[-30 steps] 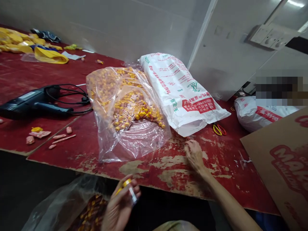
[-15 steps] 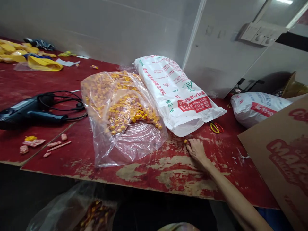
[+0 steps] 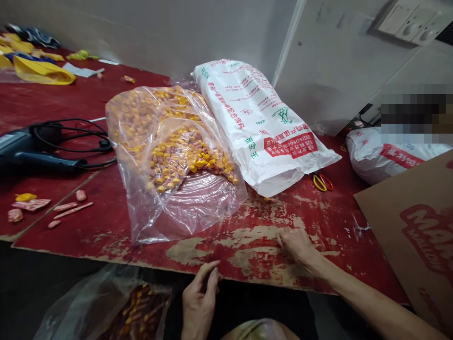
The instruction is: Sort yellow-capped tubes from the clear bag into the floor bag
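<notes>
My left hand [image 3: 201, 295] is at the table's front edge, thumb and forefinger close together. Whatever they hold, if anything, is hidden. My right hand [image 3: 295, 243] rests on the worn part of the red table [image 3: 255, 257], its fingers curled under so their contents cannot be seen. Left of it lies a large clear plastic bag [image 3: 159, 219] of small pinkish pieces with yellow ends [image 3: 201, 163]. Beyond it, a white printed sack [image 3: 244, 113] lies flat. A small yellow-ended piece [image 3: 267, 199] peeks out by the sack's near edge. Below the table, another clear bag [image 3: 85, 302] holds similar pieces.
Yellow-and-red-handled scissors [image 3: 322, 182] lie right of the sack. A cardboard box [image 3: 414, 208] and another white sack [image 3: 375, 156] stand at the right. At left are a dark heat gun [image 3: 38, 158] with its cord and loose pink pieces [image 3: 31, 204]. Yellow material [image 3: 42, 71] lies behind.
My right hand has drawn back towards the front edge, away from the yellow-ended piece, which now lies by the sack. My left hand has risen from the lower bag to the table edge.
</notes>
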The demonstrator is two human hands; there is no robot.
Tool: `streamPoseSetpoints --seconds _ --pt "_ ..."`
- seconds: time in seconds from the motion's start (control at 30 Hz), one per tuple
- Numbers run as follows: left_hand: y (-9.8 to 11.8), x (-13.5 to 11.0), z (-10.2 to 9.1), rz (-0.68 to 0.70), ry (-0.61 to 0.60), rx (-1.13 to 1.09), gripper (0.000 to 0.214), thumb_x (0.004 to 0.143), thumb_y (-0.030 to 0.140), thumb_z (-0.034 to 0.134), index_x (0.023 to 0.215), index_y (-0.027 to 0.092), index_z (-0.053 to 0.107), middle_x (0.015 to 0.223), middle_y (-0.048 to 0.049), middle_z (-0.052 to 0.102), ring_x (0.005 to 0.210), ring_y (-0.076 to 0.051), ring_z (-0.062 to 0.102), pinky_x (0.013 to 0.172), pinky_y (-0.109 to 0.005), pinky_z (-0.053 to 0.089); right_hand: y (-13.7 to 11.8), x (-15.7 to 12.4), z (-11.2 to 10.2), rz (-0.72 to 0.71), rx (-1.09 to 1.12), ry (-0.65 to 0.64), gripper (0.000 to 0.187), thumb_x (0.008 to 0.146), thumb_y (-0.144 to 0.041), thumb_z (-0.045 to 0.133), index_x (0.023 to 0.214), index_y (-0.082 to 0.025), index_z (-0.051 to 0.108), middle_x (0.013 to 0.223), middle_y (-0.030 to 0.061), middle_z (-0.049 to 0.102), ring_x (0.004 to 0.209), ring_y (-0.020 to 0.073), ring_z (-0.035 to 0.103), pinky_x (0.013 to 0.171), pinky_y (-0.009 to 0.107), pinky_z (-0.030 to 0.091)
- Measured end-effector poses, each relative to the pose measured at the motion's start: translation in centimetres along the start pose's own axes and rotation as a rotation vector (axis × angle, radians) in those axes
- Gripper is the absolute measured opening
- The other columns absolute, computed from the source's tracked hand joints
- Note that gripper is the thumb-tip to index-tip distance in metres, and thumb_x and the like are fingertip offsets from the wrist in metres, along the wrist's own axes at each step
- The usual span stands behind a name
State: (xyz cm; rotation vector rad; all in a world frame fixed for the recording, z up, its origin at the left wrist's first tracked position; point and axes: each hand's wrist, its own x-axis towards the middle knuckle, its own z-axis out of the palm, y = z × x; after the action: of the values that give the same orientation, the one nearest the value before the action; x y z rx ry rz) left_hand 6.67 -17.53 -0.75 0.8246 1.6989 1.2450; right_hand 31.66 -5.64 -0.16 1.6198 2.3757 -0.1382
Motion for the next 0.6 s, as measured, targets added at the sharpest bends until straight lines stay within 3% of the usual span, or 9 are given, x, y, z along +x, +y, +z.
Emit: streamPoseSetpoints --seconds 0.1,0.2,0.3,0.37,0.43,0.5,0.57,0.6 --pt "1.1 0.0 2.7 -0.067 -0.189 -0.148 0.045 0.063 0.055 0.07 0.089 0.018 0.067 0.061 -0.0006 0.06 0.046 -0.011 0.048 0.044 -0.022 0.039 0.7 -0.2 -0.1 0.044 -0.004 0.006 0.025 0.088 -0.017 0.044 0.082 -0.011 0.067 0.082 0.0148 0.068 0.068 0.0232 0.063 0.055 0.028 0.037" --pt "1.8 -0.1 4.6 -0.198 -0.386 -0.313 0.054 0.064 0.056 0.071 0.099 0.016 0.061 0.079 -0.0063 0.064 0.05 -0.013 0.055 0.043 -0.022 0.041 0.3 -1.1 -0.2 0.07 0.012 0.045 0.026 0.091 -0.02 0.042 0.083 -0.012 0.066 0.08 0.0114 0.067 0.07 0.0211 0.064 0.06 0.027 0.041" --pt "2.1 -0.6 5.4 -0.293 -0.479 -0.465 0.056 0.07 0.055 0.068 0.11 0.018 0.055 0.1 -0.011 0.062 0.065 -0.016 0.063 0.052 -0.027 0.051 -3.0 -2.7 0.4 -0.025 0.16 0.178 0.032 0.095 -0.019 0.033 0.084 -0.016 0.062 0.081 0.0065 0.065 0.075 0.0171 0.061 0.066 0.026 0.044" --pt "2.1 -1.0 5.3 -0.294 -0.503 -0.559 0.051 0.075 0.052 0.065 0.111 0.018 0.054 0.1 -0.0097 0.061 0.068 -0.016 0.063 0.056 -0.028 0.053 -6.2 -3.8 0.9 -0.18 0.414 0.322 0.032 0.097 -0.021 0.028 0.093 -0.019 0.06 0.087 0.0063 0.063 0.079 0.0164 0.06 0.069 0.026 0.046" --pt "2.1 -1.2 4.6 -0.267 -0.505 -0.636 0.043 0.076 0.047 0.065 0.104 0.017 0.057 0.087 -0.0062 0.061 0.061 -0.013 0.06 0.053 -0.026 0.052 -8.5 -4.3 1.0 -0.344 0.641 0.434 0.029 0.097 -0.025 0.03 0.106 -0.02 0.057 0.098 0.0084 0.06 0.088 0.0178 0.058 0.075 0.028 0.048" --pt "1.7 -1.0 3.2 -0.241 -0.444 -0.661 0.039 0.073 0.045 0.068 0.095 0.015 0.059 0.077 -0.0036 0.06 0.052 -0.011 0.057 0.044 -0.021 0.046 -9.0 -3.7 0.6 -0.389 0.687 0.532 0.028 0.096 -0.029 0.033 0.114 -0.021 0.053 0.109 0.0105 0.055 0.101 0.0204 0.054 0.085 0.034 0.047" --pt "0.8 -0.7 0.6 -0.199 -0.282 -0.612 0.04 0.07 0.046 0.07 0.093 0.015 0.06 0.072 -0.0028 0.06 0.048 -0.01 0.055 0.038 -0.018 0.038 -7.3 -1.7 0.1 -0.269 0.597 0.68 0.031 0.094 -0.032 0.034 0.115 -0.019 0.053 0.115 0.0128 0.052 0.109 0.0246 0.05 0.092 0.041 0.042" --pt "0.1 -0.4 -1.0 -0.161 -0.168 -0.559 0.041 0.07 0.047 0.07 0.094 0.015 0.06 0.071 -0.0027 0.061 0.047 -0.011 0.054 0.037 -0.018 0.036 -5.8 -0.4 -0.1 -0.143 0.535 0.75 0.033 0.093 -0.033 0.032 0.112 -0.017 0.054 0.114 0.014 0.051 0.109 0.0265 0.048 0.094 0.043 0.04"
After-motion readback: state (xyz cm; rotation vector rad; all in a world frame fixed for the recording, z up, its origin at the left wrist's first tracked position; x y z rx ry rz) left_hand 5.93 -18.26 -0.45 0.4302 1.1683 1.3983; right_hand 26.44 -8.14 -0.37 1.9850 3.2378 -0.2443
